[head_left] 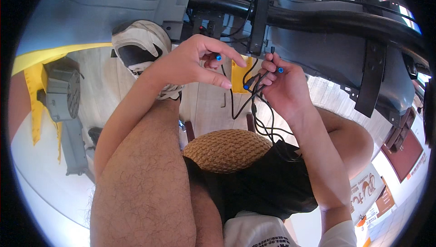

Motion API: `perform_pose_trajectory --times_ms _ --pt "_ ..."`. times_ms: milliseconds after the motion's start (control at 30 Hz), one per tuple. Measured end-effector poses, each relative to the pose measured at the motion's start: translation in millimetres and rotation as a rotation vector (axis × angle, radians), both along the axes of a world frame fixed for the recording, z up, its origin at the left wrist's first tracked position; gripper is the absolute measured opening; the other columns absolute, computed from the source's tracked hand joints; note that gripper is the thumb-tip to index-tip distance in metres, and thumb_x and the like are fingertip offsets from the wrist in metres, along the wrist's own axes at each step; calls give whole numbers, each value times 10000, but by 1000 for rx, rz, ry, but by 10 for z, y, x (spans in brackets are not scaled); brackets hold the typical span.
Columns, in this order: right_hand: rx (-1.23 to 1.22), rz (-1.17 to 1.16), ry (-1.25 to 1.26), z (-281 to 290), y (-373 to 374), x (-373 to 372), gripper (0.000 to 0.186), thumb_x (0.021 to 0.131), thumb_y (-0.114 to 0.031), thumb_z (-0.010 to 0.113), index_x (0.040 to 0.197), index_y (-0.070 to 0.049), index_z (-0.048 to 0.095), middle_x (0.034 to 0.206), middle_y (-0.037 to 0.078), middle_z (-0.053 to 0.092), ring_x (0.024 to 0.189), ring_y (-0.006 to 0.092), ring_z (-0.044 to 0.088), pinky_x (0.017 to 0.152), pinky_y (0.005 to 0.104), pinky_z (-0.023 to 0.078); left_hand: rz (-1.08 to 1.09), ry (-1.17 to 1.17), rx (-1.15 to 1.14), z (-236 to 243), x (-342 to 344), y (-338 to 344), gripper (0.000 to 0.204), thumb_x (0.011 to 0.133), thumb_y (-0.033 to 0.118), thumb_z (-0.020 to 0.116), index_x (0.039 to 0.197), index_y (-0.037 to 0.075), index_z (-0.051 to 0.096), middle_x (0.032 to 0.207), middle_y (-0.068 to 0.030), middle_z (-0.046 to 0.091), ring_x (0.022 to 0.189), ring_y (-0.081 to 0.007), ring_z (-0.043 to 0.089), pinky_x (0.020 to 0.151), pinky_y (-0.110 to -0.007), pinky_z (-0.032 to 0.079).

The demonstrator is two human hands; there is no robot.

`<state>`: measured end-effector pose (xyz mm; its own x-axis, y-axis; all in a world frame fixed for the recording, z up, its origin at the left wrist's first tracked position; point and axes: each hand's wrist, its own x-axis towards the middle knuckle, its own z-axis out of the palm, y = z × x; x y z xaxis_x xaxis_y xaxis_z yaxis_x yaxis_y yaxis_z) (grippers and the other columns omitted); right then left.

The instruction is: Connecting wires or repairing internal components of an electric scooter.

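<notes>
My right hand (286, 86) is closed round a bundle of thin black cables (255, 111), which hang in loops towards my lap. Two blue-faced plugs (280, 70) show at that hand, and a thin black cable end (272, 49) sticks up above its fingers. Across from it, my left hand (206, 63) has thumb and forefinger spread apart. Its other fingers curl around another blue-faced cable plug (218, 58), whose cable runs down and joins the bundle. Just beyond both hands is a dark machine frame (260, 20) with a thick black tube (327, 22).
A woven stool seat (229, 149) is between my legs. My shoe (141, 45) stands near the grey panel (100, 6) with a yellow edge. A yellow object (240, 74) and a hex key (223, 100) lie on the floor. Grey and yellow parts (63, 92) are at left.
</notes>
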<state>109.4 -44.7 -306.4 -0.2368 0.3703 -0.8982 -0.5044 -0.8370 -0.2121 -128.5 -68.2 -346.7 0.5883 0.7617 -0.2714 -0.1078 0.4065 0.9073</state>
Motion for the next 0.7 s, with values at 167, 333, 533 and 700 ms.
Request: perform_pose_trajectory --times_ms 167,333,533,700 --pt "-2 -7 -37 18 -10 -58 139 1003 -162 476 932 -59 540 732 -16 446 641 92 345 581 239 315 -7 15 69 -10 -6 3 468 639 75 877 1082 51 725 724 57 431 671 -69 376 617 -224 312" --pt "5 -102 -236 22 -74 -220 134 1002 -148 473 939 -53 544 747 5 460 650 106 371 608 260 345 -38 20 78 -6 13 17 469 634 80 881 1077 50 731 717 56 413 660 -70 369 612 -225 312" --pt "-4 -137 -233 46 -75 -328 129 999 -145 479 940 -52 547 788 19 469 665 117 382 616 269 354 41 26 45 -24 -5 3 401 649 69 869 1029 47 745 751 32 546 672 -62 426 595 -229 317" --pt "101 12 -307 20 -98 -252 133 976 -191 554 946 -62 561 782 -5 475 688 107 402 639 259 358 46 -39 -21 -12 -4 10 298 704 34 826 989 13 739 911 -40 699 805 -99 593 729 -233 464"
